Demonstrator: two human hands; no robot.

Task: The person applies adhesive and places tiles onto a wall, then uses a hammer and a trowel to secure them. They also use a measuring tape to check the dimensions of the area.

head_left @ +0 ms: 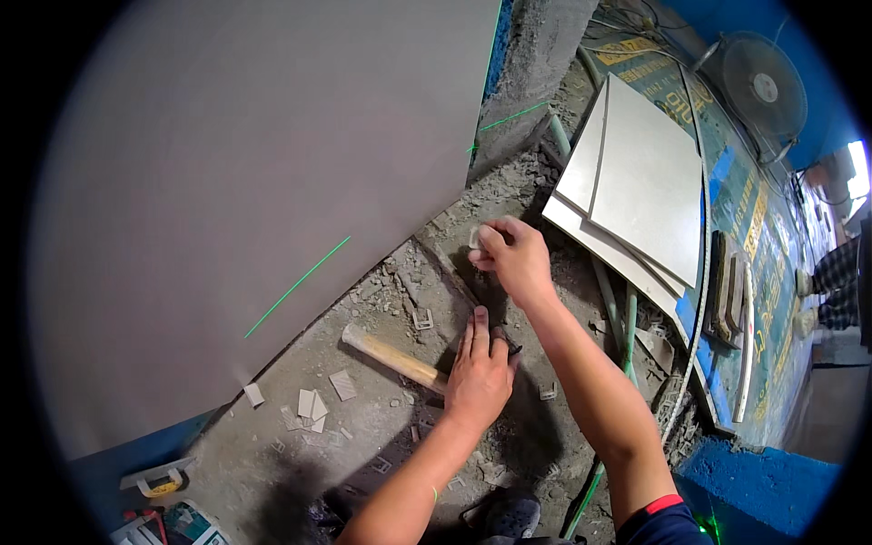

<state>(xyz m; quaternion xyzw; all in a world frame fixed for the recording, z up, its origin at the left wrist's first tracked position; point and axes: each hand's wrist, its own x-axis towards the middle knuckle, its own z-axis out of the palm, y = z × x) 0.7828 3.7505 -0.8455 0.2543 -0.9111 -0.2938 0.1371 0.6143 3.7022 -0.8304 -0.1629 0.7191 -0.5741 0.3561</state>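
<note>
My right hand (520, 259) pinches a small pale plastic clip (474, 238) between thumb and fingers, just above the rubble at the foot of a large grey tile (254, 173). Lower down, my left hand (481, 368) lies with its fingers stretched out over a dark, narrow bar (454, 274) that slants toward the tile's lower edge. A wooden handle (391, 357) runs from the left to under that hand, and its far end is hidden. Another U-shaped plastic clip (422, 320) rests on the ground near the left fingers.
Broken tile pieces (312, 406) lie at lower left, near a trowel (159, 481). Large pale tiles (645, 173) are stacked at right, beside green pipes (629, 331). A fan (758, 86) stands at upper right. Green laser lines (298, 287) cross the tile and wall.
</note>
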